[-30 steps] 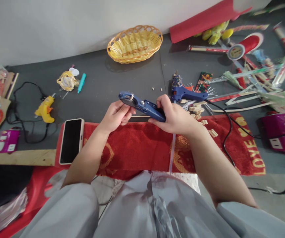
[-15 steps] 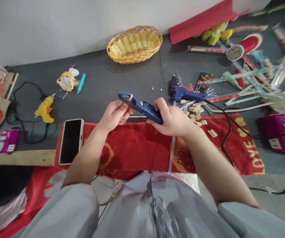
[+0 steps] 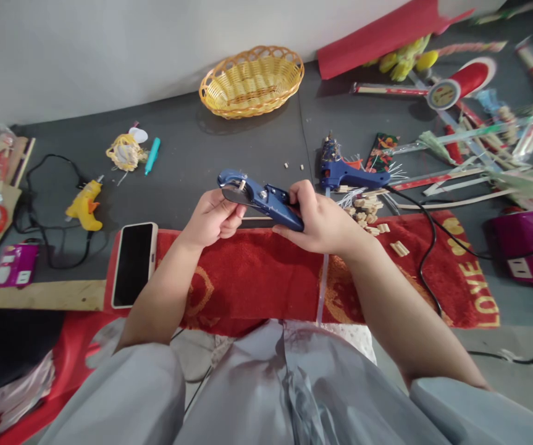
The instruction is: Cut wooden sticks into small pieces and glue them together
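My right hand (image 3: 324, 222) is closed around the handles of a blue cutter (image 3: 259, 196) whose metal jaw points left. My left hand (image 3: 213, 219) sits just under that jaw with its fingers pinched on a thin wooden stick (image 3: 257, 217) that runs rightward beneath the tool. Both hands hover above the far edge of a red towel (image 3: 252, 278) spread over my lap. A small heap of short cut wooden pieces (image 3: 370, 216) lies to the right of my right hand.
On the dark floor lie a yellow wicker basket (image 3: 252, 80), a blue glue gun (image 3: 347, 173) with a black cord, a yellow glue gun (image 3: 83, 204), a phone (image 3: 134, 262), a teal pen (image 3: 152, 154), a wooden plank (image 3: 39, 295) and a clutter of sticks and red rolls (image 3: 470, 142) at the right.
The cutter and my right hand have drifted slightly left and down. My left hand's fingers have curled tighter under the jaw.
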Motion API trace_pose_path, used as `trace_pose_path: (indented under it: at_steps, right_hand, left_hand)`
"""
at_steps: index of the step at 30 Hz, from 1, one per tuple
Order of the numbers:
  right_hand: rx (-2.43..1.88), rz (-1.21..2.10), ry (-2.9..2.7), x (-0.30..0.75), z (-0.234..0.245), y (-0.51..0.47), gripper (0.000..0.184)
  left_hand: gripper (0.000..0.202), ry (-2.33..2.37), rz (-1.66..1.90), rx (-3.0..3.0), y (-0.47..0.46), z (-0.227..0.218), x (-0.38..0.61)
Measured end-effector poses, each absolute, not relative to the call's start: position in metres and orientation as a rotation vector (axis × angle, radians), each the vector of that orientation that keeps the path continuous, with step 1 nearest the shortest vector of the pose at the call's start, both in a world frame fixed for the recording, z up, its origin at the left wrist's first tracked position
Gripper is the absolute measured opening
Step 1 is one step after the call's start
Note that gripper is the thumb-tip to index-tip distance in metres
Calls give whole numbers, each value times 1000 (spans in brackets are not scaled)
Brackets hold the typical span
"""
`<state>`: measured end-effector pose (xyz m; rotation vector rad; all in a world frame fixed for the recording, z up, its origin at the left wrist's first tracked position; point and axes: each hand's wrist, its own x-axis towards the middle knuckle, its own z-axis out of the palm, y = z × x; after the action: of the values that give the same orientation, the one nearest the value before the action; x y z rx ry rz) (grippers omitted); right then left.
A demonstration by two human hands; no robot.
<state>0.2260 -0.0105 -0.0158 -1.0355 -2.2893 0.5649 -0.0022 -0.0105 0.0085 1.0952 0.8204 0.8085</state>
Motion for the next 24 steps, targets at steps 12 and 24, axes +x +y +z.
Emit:
trace_pose_path:
  at_steps: [12, 24]
  right_hand:
    - [-922, 455, -2269, 229, -16, -6, 38]
    - [-890, 789, -2238, 234, -7, -7, 45]
  left_hand:
    - [42, 634, 777, 1035, -14, 5, 0]
    - [42, 583, 714, 974, -17, 8, 1]
